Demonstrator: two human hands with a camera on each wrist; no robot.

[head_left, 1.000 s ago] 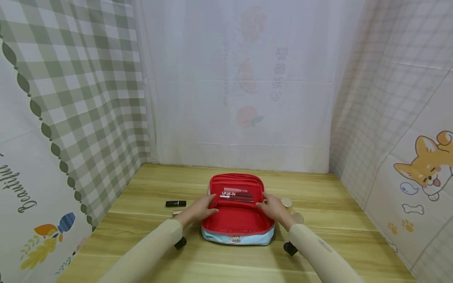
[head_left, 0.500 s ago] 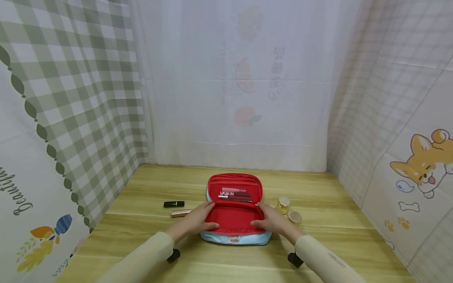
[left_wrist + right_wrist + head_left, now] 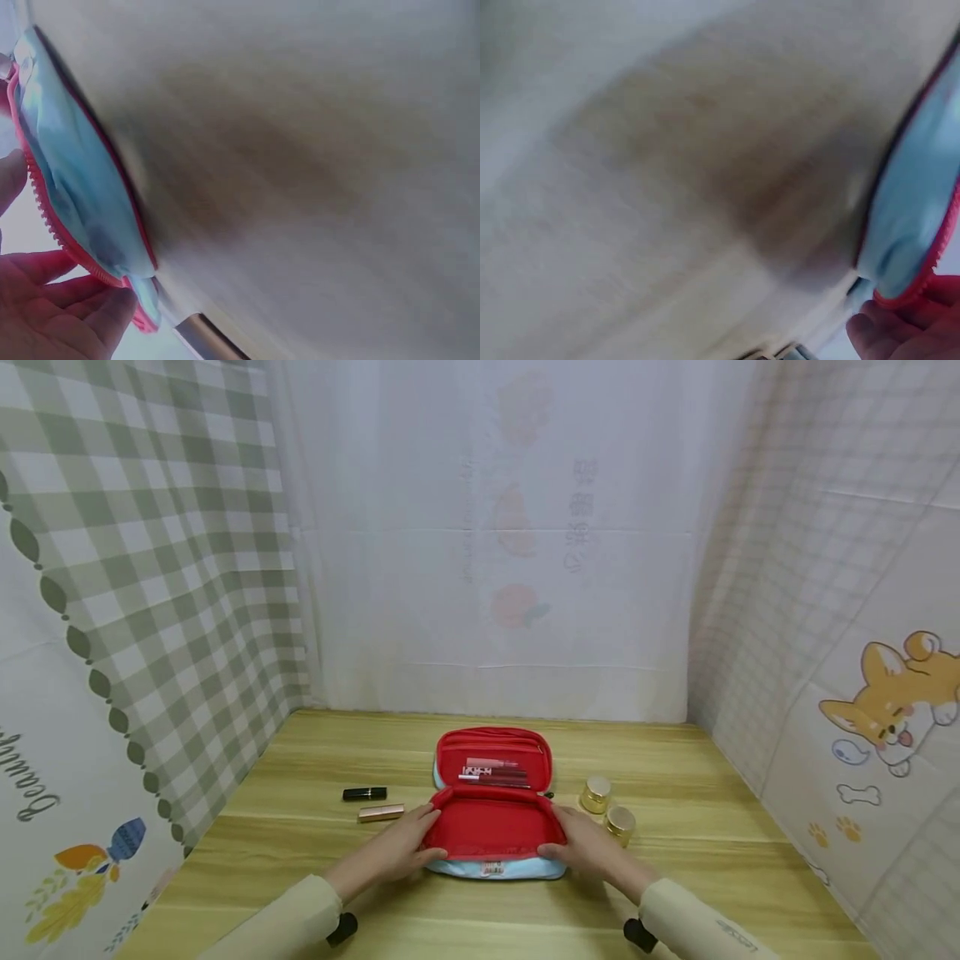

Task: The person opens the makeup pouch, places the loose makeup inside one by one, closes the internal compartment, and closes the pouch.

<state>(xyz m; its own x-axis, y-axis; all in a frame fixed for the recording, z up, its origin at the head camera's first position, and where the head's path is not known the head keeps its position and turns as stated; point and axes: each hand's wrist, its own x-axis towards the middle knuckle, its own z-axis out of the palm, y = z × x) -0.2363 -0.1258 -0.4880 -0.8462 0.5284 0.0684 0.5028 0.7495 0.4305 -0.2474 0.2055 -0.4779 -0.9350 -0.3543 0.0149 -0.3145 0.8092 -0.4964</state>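
A cosmetic bag (image 3: 491,828), red inside and light blue outside, lies unzipped on the table with its lid folded back. Slim tubes and pencils (image 3: 495,773) show in the lid's clear pocket. My left hand (image 3: 397,847) holds the left side of the bag's lower compartment at the red zipper rim. Opposite it, my right hand (image 3: 588,846) grips the right side in the same way. In the left wrist view, fingers (image 3: 52,307) curl over the zipper edge. Fingertips (image 3: 870,322) meet the bag's corner in the right wrist view. Only the red lining shows inside the lower compartment.
Left of the bag lie a black lipstick tube (image 3: 364,793) and a rose-gold tube (image 3: 381,812). Two gold-lidded jars (image 3: 596,794) stand close to my right hand. Fabric curtains (image 3: 487,610) rise behind the wooden table (image 3: 487,927) and at both sides.
Both hands have moved down and outward along the bag's sides, toward its near corners. The lower compartment's rim is spread wider. The rose-gold tube and jars are more exposed.
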